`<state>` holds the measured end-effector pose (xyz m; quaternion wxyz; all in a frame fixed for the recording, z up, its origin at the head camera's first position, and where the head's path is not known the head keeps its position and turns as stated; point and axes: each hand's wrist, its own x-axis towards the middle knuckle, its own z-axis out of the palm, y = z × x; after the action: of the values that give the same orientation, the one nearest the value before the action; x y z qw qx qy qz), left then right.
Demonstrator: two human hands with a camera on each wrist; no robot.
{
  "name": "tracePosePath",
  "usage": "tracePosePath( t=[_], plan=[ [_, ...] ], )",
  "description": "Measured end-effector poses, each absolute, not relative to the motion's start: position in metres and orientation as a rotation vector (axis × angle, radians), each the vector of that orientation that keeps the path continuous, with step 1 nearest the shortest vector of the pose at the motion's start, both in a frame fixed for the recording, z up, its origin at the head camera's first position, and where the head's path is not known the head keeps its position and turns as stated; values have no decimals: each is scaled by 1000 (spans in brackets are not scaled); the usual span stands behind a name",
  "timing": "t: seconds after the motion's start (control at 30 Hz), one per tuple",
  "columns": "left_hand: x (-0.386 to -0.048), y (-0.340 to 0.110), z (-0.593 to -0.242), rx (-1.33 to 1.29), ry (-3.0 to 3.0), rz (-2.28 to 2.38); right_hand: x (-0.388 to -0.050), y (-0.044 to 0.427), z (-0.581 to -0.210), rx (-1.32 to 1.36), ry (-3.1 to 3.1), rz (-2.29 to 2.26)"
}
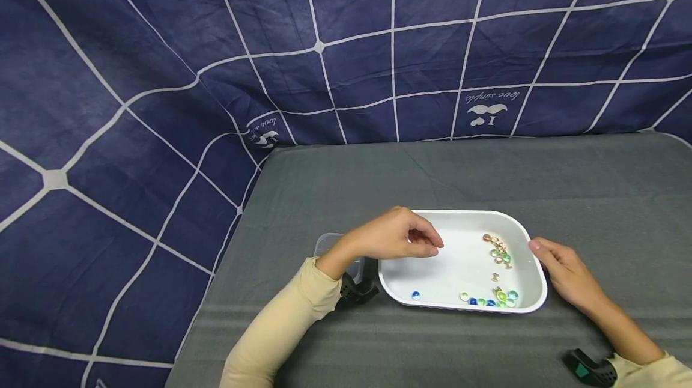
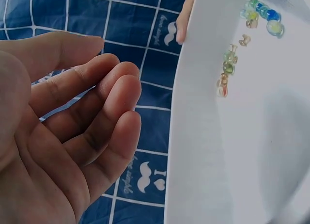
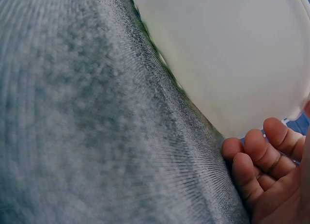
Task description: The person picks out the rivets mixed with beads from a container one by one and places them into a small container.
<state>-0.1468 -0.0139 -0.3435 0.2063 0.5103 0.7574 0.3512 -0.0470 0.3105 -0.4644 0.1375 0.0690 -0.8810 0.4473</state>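
A white tray (image 1: 476, 215) lies on the grey cloth. My left hand (image 1: 397, 235) hovers over its left part, fingers loosely bent; in the left wrist view the fingers (image 2: 123, 93) hold nothing. At the tray's right end my right hand (image 1: 567, 271) grips the rim, thumb on top. The right wrist view has its bent fingers (image 3: 261, 149) against the tray's outer side. Glass marbles (image 1: 482, 302) line the tray's near right edge, and a lone blue marble (image 1: 415, 295) sits at the near left. Small gold-coloured bow-like pieces (image 1: 495, 277) lie along the right side among green marbles.
A clear plastic container (image 1: 327, 242) stands left of the tray, partly hidden by the left forearm. Blue cloth with white lines (image 1: 357, 75) hangs behind and to the left of the grey-covered surface (image 1: 346, 178).
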Motion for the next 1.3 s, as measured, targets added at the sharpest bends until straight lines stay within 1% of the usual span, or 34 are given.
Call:
tracePosePath(
  t=[0.67,0.9,1.3],
  plan=[
    [-143,27,-352,1516,1990,842,-46,309,-464,242,-2513,1334],
    [-141,40,-353,1496,2045,689,-46,310,-465,248,-2511,1319],
    [-139,53,-355,1513,2010,637,-47,310,-465,244,-2503,1311]
  ],
)
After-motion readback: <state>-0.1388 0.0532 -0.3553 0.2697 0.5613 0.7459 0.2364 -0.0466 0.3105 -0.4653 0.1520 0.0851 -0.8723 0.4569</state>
